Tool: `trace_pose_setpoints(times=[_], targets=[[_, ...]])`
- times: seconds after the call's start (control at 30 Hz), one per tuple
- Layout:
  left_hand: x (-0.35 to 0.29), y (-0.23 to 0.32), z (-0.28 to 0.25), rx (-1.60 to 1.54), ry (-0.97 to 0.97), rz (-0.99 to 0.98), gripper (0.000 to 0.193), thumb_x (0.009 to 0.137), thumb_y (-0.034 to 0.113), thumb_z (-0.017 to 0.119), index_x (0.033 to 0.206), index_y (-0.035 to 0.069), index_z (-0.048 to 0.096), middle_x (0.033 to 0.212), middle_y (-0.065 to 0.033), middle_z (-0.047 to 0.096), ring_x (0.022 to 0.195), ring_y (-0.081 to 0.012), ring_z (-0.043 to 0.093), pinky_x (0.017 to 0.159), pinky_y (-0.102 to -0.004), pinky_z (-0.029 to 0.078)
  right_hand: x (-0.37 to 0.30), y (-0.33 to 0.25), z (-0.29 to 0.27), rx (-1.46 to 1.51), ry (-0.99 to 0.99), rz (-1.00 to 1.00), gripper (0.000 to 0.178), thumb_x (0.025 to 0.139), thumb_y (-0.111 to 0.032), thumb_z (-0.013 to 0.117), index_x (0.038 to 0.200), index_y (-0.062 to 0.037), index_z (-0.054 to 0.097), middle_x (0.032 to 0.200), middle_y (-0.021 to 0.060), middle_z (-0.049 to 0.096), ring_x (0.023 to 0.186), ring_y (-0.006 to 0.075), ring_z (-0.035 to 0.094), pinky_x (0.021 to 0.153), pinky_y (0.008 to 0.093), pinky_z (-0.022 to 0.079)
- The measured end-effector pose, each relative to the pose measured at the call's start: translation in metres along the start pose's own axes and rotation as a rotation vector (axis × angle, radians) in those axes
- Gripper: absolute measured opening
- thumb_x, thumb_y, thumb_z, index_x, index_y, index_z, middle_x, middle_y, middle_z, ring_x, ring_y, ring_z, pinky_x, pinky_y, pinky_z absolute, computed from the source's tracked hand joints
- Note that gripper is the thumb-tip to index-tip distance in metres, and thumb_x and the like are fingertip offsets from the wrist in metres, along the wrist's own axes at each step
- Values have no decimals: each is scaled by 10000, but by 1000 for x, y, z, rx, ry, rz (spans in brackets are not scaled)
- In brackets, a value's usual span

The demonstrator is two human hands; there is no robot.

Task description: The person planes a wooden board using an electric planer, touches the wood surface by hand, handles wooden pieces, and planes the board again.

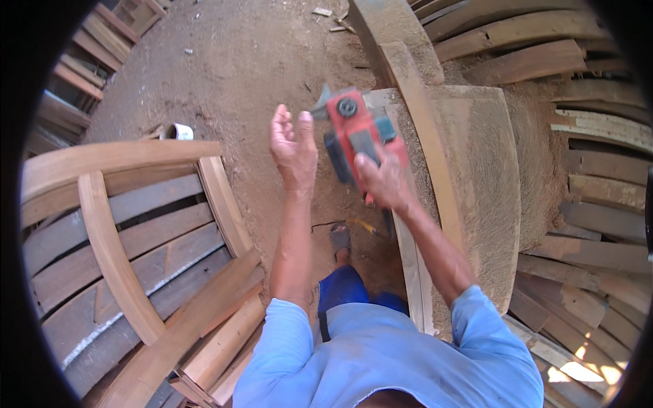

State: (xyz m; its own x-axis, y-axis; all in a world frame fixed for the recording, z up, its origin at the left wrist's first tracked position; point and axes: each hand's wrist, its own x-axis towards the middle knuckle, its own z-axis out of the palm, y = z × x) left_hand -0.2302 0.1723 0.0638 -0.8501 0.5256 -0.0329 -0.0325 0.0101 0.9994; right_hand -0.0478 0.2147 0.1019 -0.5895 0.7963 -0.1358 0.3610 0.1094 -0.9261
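My right hand (383, 178) is wrapped around the rear handle of a red power planer (354, 126), which has a round black knob on its front. The planer is slightly blurred and hangs over the left edge of a work table, left of a long wooden beam (427, 132). My left hand (294, 146) is raised in the air to the left of the planer, apart from it. Its fingers are a little bent, the thumb stands away from them, and it holds nothing. The planer's underside is hidden.
The sawdust-covered work table (486, 149) stands at my right. A joined wooden frame (112, 238) lies on stacked planks at the left, with a white cup (179, 132) beyond it. Stacked boards (598, 163) line the right side. A yellow-and-black cord (360, 223) lies near my foot.
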Motion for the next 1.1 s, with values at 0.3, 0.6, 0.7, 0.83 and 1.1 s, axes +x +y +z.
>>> trace_pose_setpoints(times=[0.3,0.6,0.7,0.83,1.1], targets=[[21,-40,55,213,-268,-232,661,915,305,773,1385,-60,486,1250,-191,609,1124,-245,618,955,-365,544,-127,24,80,153,-497,444,543,1001,-366,616,1379,20,564,1172,236,699,1121,351,676,983,427,500],[-50,-100,122,195,-363,-473,322,865,290,751,927,-24,726,902,-202,759,878,-297,744,834,-417,566,-165,36,85,43,-520,563,482,967,-287,625,1351,3,595,1224,258,694,1044,351,705,917,435,532],[-55,-108,109,286,-450,-479,352,878,329,732,970,-12,728,922,-215,753,897,-333,740,840,-422,562,-160,29,87,21,-590,766,478,972,-290,624,1348,4,598,1231,250,695,1062,343,701,939,435,529],[-60,-114,110,323,-557,-377,337,886,336,724,981,13,728,882,-212,741,863,-339,729,827,-435,557,-171,54,98,93,-334,404,478,985,-301,614,1347,9,594,1226,250,694,1103,344,686,981,436,514],[-71,-133,80,-54,-516,-545,188,950,170,709,854,15,666,692,-46,652,550,-98,620,491,-273,520,-191,68,111,1,-262,326,462,1001,-338,598,1214,72,609,1007,245,715,938,316,709,847,445,536]])
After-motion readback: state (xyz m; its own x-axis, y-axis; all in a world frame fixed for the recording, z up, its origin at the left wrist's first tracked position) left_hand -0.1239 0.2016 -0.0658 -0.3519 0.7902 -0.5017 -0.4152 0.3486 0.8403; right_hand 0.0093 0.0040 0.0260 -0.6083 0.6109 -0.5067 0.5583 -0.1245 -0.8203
